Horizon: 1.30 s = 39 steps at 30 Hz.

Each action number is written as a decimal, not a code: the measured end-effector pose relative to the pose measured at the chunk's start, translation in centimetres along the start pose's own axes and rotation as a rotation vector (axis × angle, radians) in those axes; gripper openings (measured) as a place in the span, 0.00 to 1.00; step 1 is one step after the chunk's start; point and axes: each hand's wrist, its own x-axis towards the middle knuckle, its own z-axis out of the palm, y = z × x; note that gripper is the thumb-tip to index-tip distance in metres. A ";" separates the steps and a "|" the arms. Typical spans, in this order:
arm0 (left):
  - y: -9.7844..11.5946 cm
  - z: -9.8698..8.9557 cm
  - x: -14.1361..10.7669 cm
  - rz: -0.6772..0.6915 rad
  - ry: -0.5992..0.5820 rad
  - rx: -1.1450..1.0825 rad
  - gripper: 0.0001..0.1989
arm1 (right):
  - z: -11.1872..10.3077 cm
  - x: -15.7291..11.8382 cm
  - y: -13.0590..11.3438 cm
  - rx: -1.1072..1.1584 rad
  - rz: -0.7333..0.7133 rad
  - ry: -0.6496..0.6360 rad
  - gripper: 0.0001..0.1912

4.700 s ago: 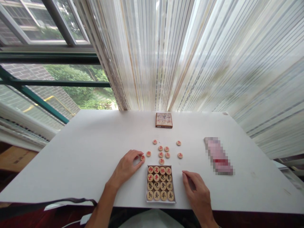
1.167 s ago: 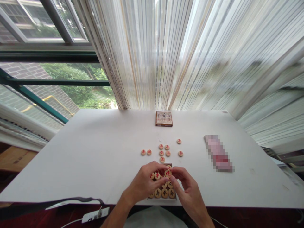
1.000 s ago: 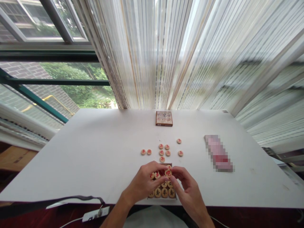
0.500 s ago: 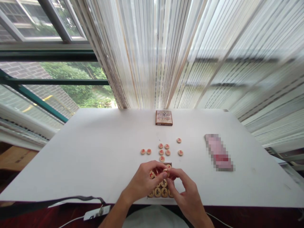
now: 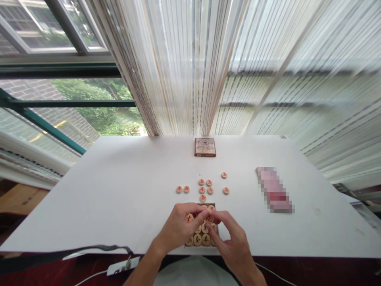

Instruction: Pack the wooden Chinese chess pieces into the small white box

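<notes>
The right hand point(image 5: 236, 240) has a red-marked Chinese chess piece point(image 5: 210, 219) pinched between thumb and finger, over the open box point(image 5: 205, 246) at the near edge of the white counter point(image 5: 125, 190). The left hand point(image 5: 180, 226) meets it there, its thumb and fingertips drawn together beside the piece; whether they share the hold, I can't tell. Beneath the fingers the box carries rows of round pieces, black characters nearest the body and red ones farther back, partly covered. Nine red-marked pieces lie loose just beyond: a pair to the left, five bunched in the middle, two apart to the right. The closed, printed box point(image 5: 205, 147) lies farther back, and a pixelated pink item point(image 5: 274, 190) is on the right. I'd judge the step in hand to be close fingertip handling of one piece; moving it well calls for a light, level pinch that doesn't nudge the neighbouring discs.
</notes>
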 end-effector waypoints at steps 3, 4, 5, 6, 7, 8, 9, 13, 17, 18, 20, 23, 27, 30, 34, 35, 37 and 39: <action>0.1 -0.1 0.0 0.009 -0.021 -0.006 0.13 | -0.2 0.0 -0.1 0.015 0.032 0.007 0.13; 0.1 -0.1 0.0 0.014 -0.025 -0.008 0.13 | -0.3 0.0 -0.1 0.033 0.056 0.005 0.12; 0.0 -0.2 0.0 0.019 -0.026 -0.008 0.13 | -0.4 0.0 -0.1 0.062 0.087 0.000 0.11; 0.0 -0.4 0.1 0.023 -0.026 -0.006 0.13 | -0.4 -0.1 0.0 0.103 0.123 -0.007 0.11; -0.1 -0.6 0.1 0.024 -0.022 0.001 0.13 | -0.5 -0.1 0.2 0.154 0.161 -0.013 0.11; -0.2 -0.8 0.1 0.022 -0.015 0.011 0.13 | -0.6 -0.2 0.4 0.208 0.198 -0.014 0.11; -0.4 -1.1 0.2 0.018 -0.005 0.025 0.12 | -0.6 -0.2 0.6 0.261 0.230 -0.009 0.11; -1.4 -2.3 0.1 0.019 0.067 0.095 0.11 | -0.7 -0.4 1.8 0.425 0.316 0.043 0.12; -2.8 -3.3 -0.3 0.009 0.149 0.138 0.11 | -0.8 -0.5 2.8 0.498 0.375 0.066 0.11; -3.2 -3.4 -0.5 0.006 0.165 0.146 0.10 | -0.9 -0.6 3.0 0.502 0.385 0.067 0.11; -3.7 -3.5 -0.7 0.013 0.189 0.171 0.09 | -0.9 -0.7 3.4 0.496 0.400 0.070 0.12; -3.9 -3.0 -0.9 0.080 0.168 0.237 0.08 | -1.0 -0.8 3.9 0.467 0.421 0.070 0.12; -3.4 -1.6 -0.1 0.176 0.053 0.352 0.09 | -1.1 -0.9 4.2 0.428 0.438 0.077 0.13; -3.1 -0.4 0.8 0.207 0.019 0.416 0.10 | -1.0 -0.9 4.2 0.422 0.455 0.081 0.14; -3.4 0.7 1.7 0.228 0.015 0.465 0.11 | -0.9 -1.1 4.6 0.428 0.503 0.094 0.13; -3.5 0.8 1.8 0.226 0.010 0.475 0.12 | -0.9 -1.2 4.7 0.426 0.513 0.104 0.13; -3.8 0.8 1.9 0.214 -0.002 0.492 0.12 | -0.8 -1.3 5.1 0.420 0.530 0.127 0.14; -3.9 0.8 2.0 0.199 -0.004 0.505 0.12 | -0.8 -1.3 5.4 0.422 0.541 0.141 0.14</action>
